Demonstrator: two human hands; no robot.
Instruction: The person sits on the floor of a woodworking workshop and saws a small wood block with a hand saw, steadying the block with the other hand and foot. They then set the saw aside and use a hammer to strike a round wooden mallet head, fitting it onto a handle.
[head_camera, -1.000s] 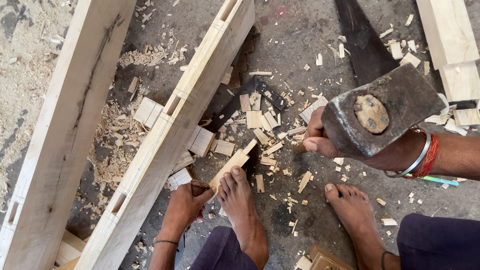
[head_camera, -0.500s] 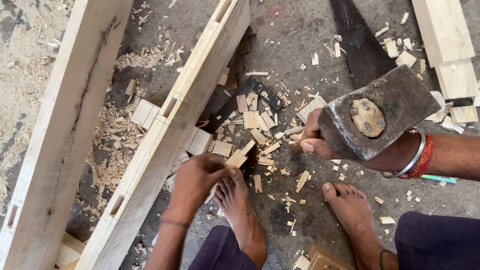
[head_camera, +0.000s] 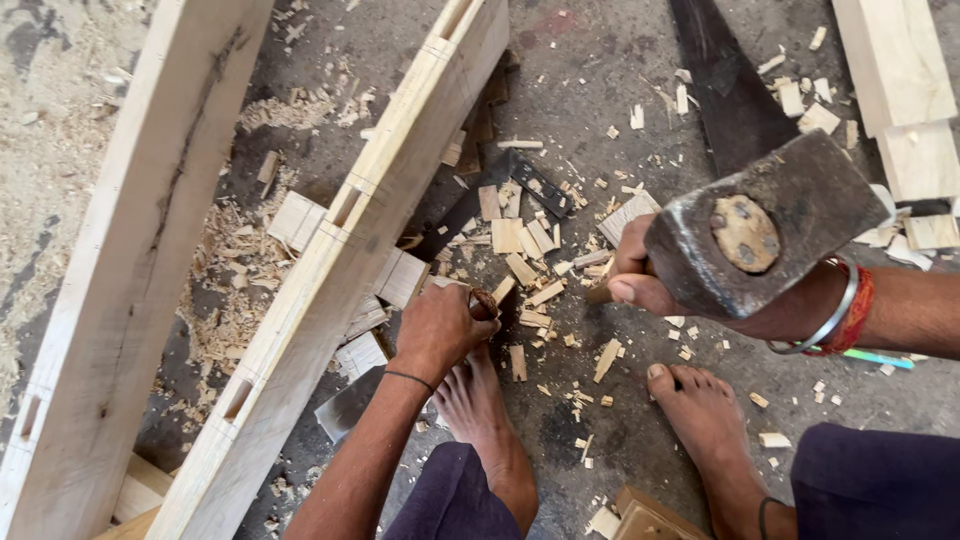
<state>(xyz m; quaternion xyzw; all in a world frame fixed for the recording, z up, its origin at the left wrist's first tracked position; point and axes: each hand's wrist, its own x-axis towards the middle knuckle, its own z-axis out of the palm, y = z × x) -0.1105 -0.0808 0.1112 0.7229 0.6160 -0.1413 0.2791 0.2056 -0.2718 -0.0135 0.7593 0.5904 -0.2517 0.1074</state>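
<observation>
- Fingers of the left hand (head_camera: 440, 328) are curled tight round a small wooden-handled tool (head_camera: 486, 302), held just beside the long mortised wooden beam (head_camera: 340, 260).
- Right hand (head_camera: 650, 282) has its fingers wrapped round the handle of a heavy iron hammer (head_camera: 765, 228), whose head is raised above the floor, well apart from the left hand.
- Wood chips (head_camera: 525, 250) lie scattered on the concrete floor (head_camera: 590, 90) between the two hands.
- Two bare feet (head_camera: 480, 410) rest on the floor below the hands.
</observation>
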